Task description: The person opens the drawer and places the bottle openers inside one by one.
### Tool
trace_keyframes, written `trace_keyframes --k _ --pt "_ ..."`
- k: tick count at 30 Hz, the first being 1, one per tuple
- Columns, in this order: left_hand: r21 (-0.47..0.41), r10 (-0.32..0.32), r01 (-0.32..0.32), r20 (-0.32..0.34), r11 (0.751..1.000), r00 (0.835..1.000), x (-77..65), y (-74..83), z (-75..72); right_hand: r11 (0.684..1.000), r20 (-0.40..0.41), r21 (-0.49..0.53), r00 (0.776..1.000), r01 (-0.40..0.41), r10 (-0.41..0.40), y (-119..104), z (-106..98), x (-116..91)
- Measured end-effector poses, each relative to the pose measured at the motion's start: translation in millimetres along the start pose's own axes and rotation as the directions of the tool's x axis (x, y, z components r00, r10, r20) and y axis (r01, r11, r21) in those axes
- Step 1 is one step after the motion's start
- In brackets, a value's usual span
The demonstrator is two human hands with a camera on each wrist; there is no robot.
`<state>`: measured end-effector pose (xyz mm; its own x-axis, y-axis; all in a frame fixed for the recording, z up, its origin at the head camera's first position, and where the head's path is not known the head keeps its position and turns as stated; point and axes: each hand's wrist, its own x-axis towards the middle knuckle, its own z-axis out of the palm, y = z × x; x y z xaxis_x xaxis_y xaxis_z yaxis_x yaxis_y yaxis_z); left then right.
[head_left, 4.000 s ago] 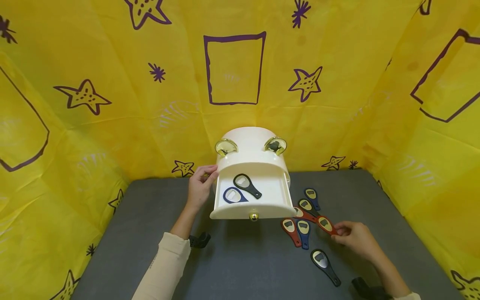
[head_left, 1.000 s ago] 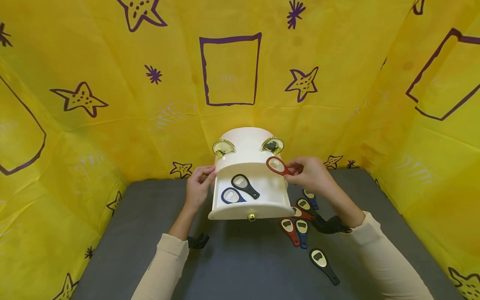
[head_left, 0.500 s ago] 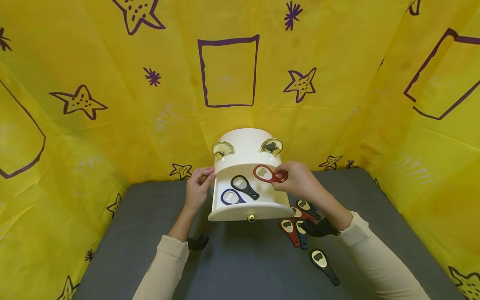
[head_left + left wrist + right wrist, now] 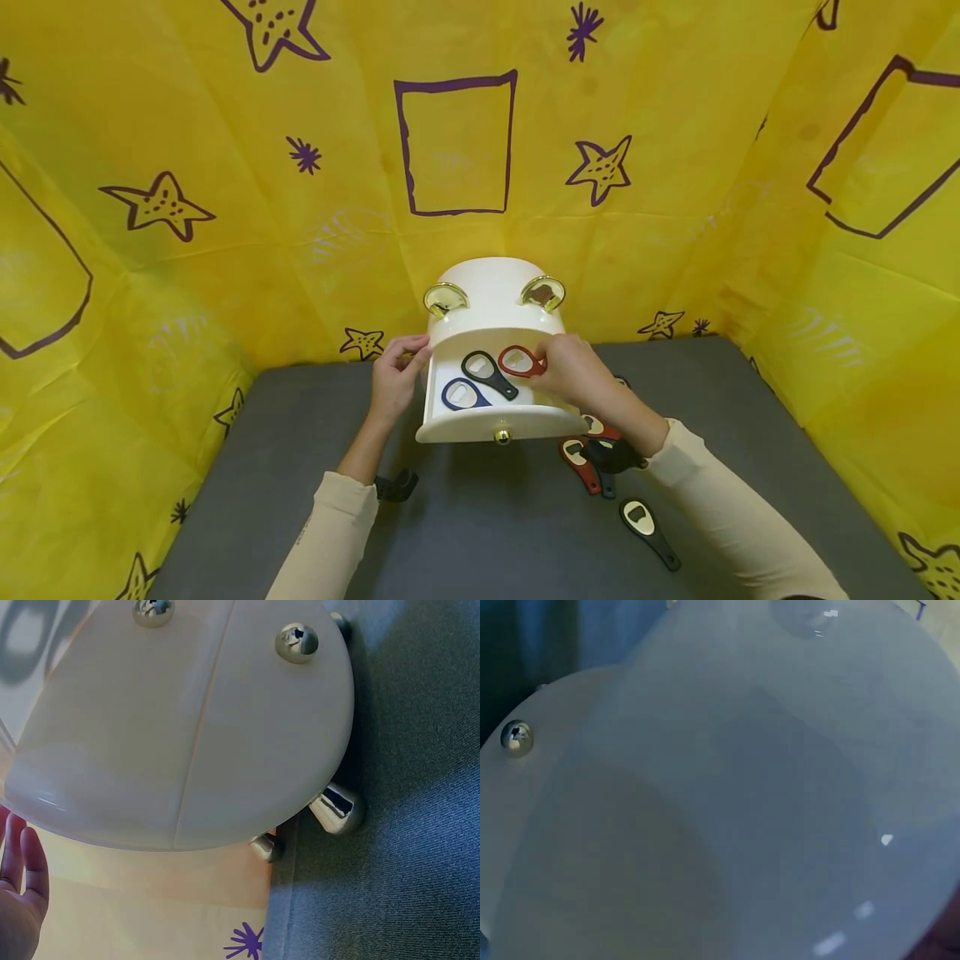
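Note:
A white rounded drawer cabinet [image 4: 491,287] stands at the back of the table, its upper drawer [image 4: 465,429] pulled out. My left hand [image 4: 395,375] rests its fingers against the cabinet's left side; the left wrist view shows these fingers [image 4: 34,859] nearly straight at the edge. Over the drawer's right part, my right hand [image 4: 573,371] pinches a red bottle opener [image 4: 517,360] by its handle, head pointing left. A black bottle opener [image 4: 491,377] and a blue bottle opener [image 4: 463,394] lie in the drawer. The right wrist view shows mostly the white drawer front [image 4: 780,787].
Right of the cabinet lie several more bottle openers, among them a red one [image 4: 581,471], partly hidden by my right wrist strap. A separate black bottle opener [image 4: 648,533] lies nearer the front. Two gold-rimmed round ornaments [image 4: 446,297] stick out from the cabinet top. Yellow cloth walls surround the table.
My right hand has taken the red bottle opener from the table at right, carried it left over the drawer and lowered it beside the black one. The left hand stays at the cabinet.

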<state>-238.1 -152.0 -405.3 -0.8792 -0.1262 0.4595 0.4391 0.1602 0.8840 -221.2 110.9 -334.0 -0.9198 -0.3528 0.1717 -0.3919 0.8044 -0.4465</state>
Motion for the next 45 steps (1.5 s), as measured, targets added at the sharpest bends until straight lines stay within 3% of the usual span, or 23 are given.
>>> trace_keyframes --k 8,20,35,45 --pt "-0.001 -0.010 0.010 0.006 1.000 1.000 -0.5 1.8 -0.4 1.000 -0.026 -0.019 1.000 0.011 -0.012 3 3 0" --pt "0.035 -0.014 0.012 0.036 0.999 0.999 -0.4 8.1 -2.0 0.991 -0.049 0.126 0.998 0.051 -0.045 18 -4 -10" --pt "0.078 -0.006 -0.001 0.078 0.997 0.997 0.8 18.1 -5.9 0.973 -0.074 0.224 0.996 0.064 -0.049 21 -5 -16" --pt "0.066 -0.023 0.018 0.087 0.998 0.996 1.4 16.9 -6.6 0.954 -0.146 0.285 0.988 0.089 -0.048 23 -4 -24"
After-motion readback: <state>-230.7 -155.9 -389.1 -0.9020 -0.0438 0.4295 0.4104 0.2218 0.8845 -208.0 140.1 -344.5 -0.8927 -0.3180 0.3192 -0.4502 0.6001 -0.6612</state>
